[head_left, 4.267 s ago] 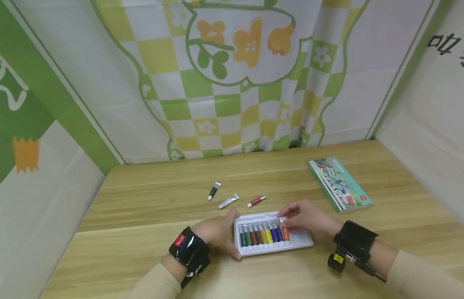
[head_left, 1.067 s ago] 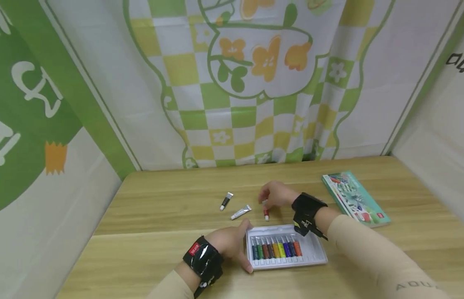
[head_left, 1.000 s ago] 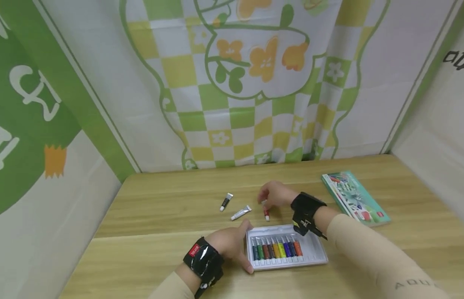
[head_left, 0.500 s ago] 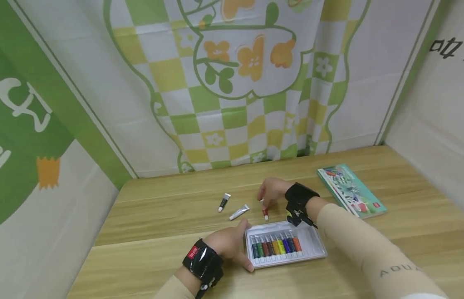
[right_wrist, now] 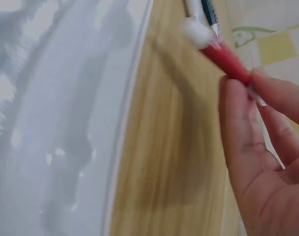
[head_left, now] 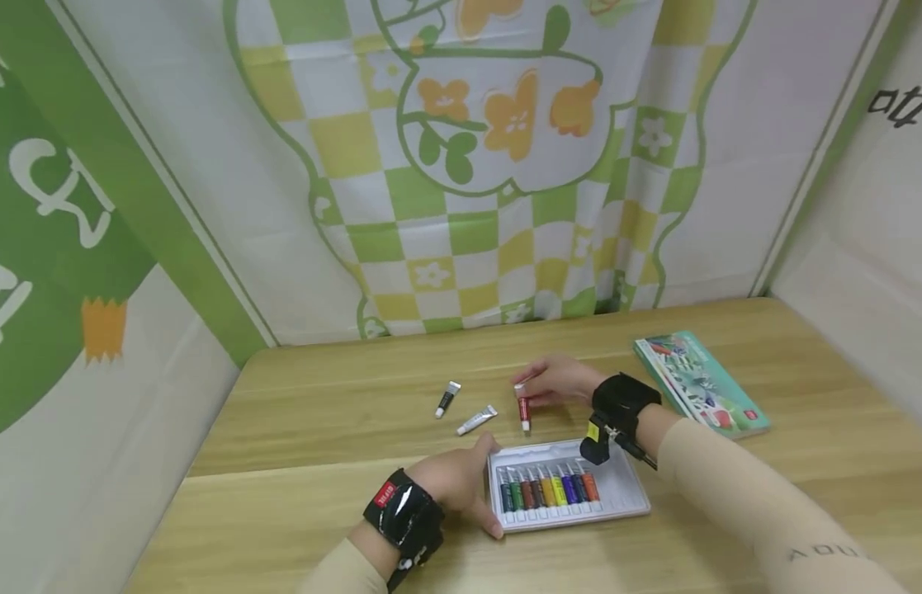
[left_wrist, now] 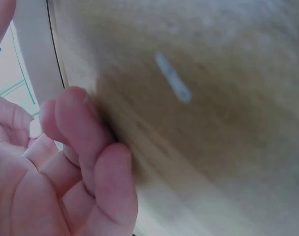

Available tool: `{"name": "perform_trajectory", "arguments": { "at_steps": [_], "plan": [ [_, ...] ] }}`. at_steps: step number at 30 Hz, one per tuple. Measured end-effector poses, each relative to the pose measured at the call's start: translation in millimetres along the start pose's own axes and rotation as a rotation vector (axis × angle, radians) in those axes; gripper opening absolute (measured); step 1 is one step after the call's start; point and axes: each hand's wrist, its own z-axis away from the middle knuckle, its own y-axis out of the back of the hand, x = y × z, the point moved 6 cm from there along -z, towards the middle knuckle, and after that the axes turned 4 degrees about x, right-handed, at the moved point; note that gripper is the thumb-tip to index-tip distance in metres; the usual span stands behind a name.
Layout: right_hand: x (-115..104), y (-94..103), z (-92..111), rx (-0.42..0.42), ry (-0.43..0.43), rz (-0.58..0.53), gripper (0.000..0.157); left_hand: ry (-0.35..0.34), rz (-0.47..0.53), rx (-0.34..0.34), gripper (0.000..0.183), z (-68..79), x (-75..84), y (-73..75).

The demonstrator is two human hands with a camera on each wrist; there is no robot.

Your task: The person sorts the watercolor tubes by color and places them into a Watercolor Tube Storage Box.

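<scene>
My right hand (head_left: 560,379) pinches a red paint tube (head_left: 523,404) by its crimped end, above the table behind the tray. In the right wrist view the tube (right_wrist: 225,61) hangs from thumb and fingertips, its white cap pointing away from the hand. Spanning the left end of a white plastic tray (head_left: 626,495), my left hand (head_left: 449,483) holds it with thumb and finger at two corners. Several paint tubes (head_left: 548,487) lie side by side in the tray, orange at their right end. A black paint tube (head_left: 447,399) and a silver-white paint tube (head_left: 477,419) lie behind it.
A teal illustrated box (head_left: 702,384) lies at the right of the wooden table (head_left: 319,429). A patterned curtain (head_left: 461,239) hangs along the table's back edge. In the tray, ribbed slots (head_left: 617,491) show to the right of the orange tube.
An orange tube has gone into the tray's row and my right hand has left it. The right hand has reached to the red tube and picked it up. My left hand stays at the tray.
</scene>
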Motion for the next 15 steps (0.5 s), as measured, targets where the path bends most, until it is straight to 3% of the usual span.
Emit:
{"name": "perform_trajectory", "arguments": {
  "at_steps": [6,15],
  "plan": [
    [0,10.3,17,-0.007,0.046,-0.087,0.039,-0.010,0.006,-0.005,0.098,1.0,3.8,1.6],
    [21,31.6,55,0.061,-0.013,-0.207,0.038,0.003,0.024,-0.008,0.102,0.9,1.7,2.6]
  ]
}}
